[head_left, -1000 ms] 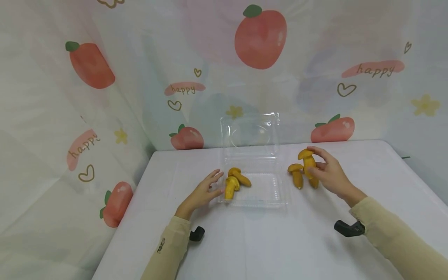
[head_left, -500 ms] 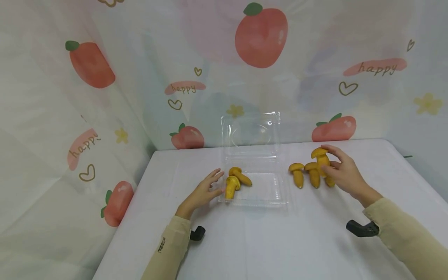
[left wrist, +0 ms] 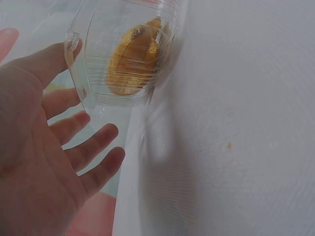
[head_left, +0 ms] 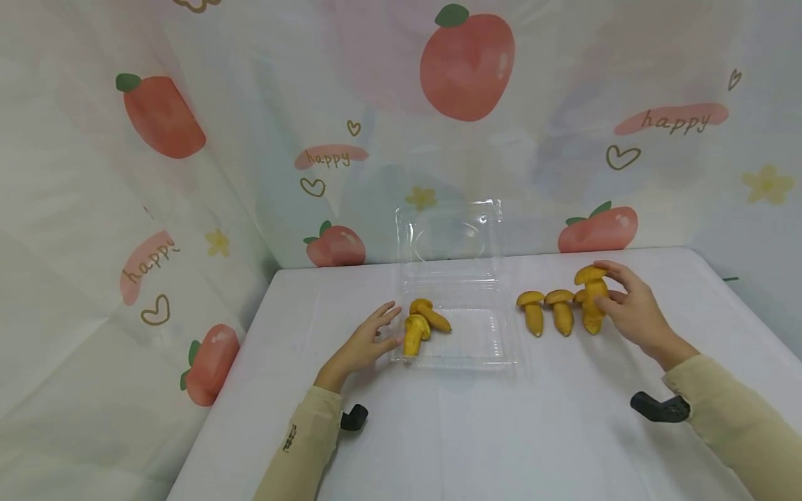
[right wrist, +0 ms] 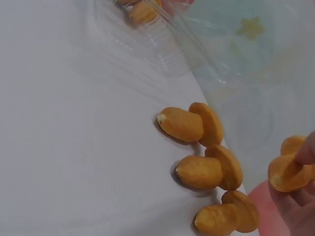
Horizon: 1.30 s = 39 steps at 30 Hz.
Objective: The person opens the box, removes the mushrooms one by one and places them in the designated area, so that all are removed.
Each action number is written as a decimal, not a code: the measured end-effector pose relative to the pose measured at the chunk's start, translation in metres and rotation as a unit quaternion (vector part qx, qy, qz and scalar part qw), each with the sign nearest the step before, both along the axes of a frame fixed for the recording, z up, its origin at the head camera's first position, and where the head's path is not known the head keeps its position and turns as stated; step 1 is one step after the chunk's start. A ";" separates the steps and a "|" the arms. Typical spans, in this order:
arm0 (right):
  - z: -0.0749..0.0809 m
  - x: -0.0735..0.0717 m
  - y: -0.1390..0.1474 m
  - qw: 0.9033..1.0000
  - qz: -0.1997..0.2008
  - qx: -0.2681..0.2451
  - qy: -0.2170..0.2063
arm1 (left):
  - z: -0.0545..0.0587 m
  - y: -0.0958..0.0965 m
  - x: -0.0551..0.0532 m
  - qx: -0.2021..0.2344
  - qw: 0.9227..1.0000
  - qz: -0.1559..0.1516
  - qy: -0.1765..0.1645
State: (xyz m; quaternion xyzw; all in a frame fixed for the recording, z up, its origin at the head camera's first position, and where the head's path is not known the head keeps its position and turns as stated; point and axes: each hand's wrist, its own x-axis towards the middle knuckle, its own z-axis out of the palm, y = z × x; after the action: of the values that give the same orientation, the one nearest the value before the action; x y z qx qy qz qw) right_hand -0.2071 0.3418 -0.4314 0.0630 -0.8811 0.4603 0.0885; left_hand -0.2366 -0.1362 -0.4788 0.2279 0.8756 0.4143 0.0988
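My right hand [head_left: 635, 313] holds a yellow-brown mushroom [head_left: 592, 303] by its side, cap up, between thumb and fingers. Left of it, a mushroom [head_left: 532, 316] and another mushroom [head_left: 561, 319] lie on the table with their caps away from me. A third mushroom [right wrist: 224, 216] lies in line with them, mostly hidden behind the held one in the head view. My left hand [head_left: 360, 348], fingers spread, touches the left rim of a clear plastic box [head_left: 470, 334] with its lid raised. Two mushrooms [head_left: 413, 335] lie against each other in the box's left part.
The raised clear lid [head_left: 447, 240] leans toward the printed cloth backdrop [head_left: 532, 167] behind the table. A white cloth covers the table [head_left: 489, 431]. A black curved piece [head_left: 659, 408] sticks out below each sleeve.
My right hand has moved right with the held mushroom, passing in front of the row and uncovering the middle mushroom. The left hand and the box stay in place.
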 end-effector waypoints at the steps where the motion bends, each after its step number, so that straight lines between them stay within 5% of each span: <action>1: -0.001 0.000 0.001 1.000 -0.003 -0.001 -0.001 | 0.000 0.000 0.000 0.001 1.000 0.000 0.000; 39: -0.032 -0.006 0.054 0.993 -0.098 0.016 -0.065 | 0.001 -0.001 0.001 -0.004 1.000 -0.008 0.001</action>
State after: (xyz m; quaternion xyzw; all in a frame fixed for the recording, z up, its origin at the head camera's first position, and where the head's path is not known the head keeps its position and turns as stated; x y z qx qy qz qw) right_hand -0.2133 0.3962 -0.4633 -0.0519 -0.8941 0.4385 0.0748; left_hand -0.2360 -0.1372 -0.4778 0.2351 0.8756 0.4095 0.1021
